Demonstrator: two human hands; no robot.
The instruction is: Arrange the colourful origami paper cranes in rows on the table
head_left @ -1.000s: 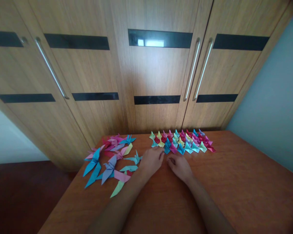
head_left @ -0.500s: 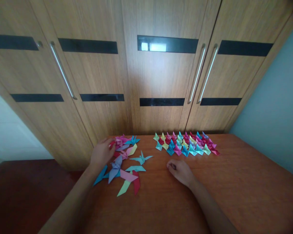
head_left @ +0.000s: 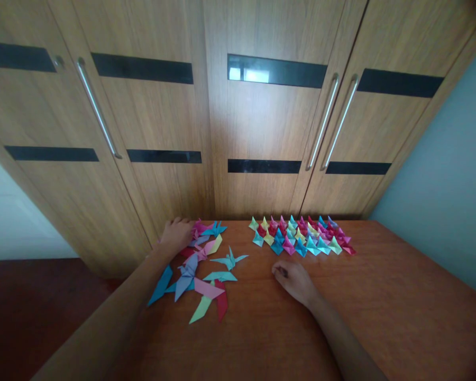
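My left hand point(head_left: 177, 234) reaches over the far left of a loose pile of folded paper cranes. Its fingers bend down among pink cranes point(head_left: 200, 228), and the fingertips are hidden. Close by lies a blue crane point(head_left: 214, 229). Nearer to me in the pile are a lilac crane point(head_left: 187, 275), a light teal crane point(head_left: 230, 259) and a flat pink wing point(head_left: 208, 288). On the bare tabletop rests my right hand point(head_left: 295, 280), loosely curled into a fist with nothing showing in it. It lies just in front of neat rows of small folded paper pieces point(head_left: 300, 246).
The reddish-brown wooden table point(head_left: 388, 301) backs onto a tall wooden wardrobe point(head_left: 257, 127) with metal handles point(head_left: 323, 121). A pale wall point(head_left: 440, 201) stands at the right. Dark red floor point(head_left: 39, 312) shows past the table's left edge.
My left hand has left the front edge of the paper rows and crossed to the crane pile, then shifted farther back over it. My right hand has stayed curled on the table.
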